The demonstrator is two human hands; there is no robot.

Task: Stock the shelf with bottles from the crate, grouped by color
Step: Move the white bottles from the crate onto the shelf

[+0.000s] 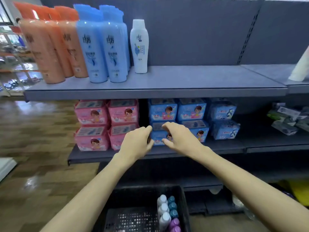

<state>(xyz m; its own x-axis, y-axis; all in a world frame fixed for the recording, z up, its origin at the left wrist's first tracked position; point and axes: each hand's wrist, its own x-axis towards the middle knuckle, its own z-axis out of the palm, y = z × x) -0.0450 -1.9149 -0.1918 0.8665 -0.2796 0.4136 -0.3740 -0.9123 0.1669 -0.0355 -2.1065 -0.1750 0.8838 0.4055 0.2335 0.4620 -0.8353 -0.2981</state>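
Note:
A black crate sits on the floor below me, holding white bottles, teal bottles and purple bottles along its right side. On the top shelf stand orange bottles, blue bottles and one white bottle, grouped by colour at the left. My left hand and my right hand hover close together at the lower shelf, in front of a blue pack. Both hold nothing; their fingers are loosely curled and apart.
The lower shelf carries stacked pink packs and blue packs, with dark packets further right. A white object stands at the right edge of the top shelf. Wooden floor lies to the left.

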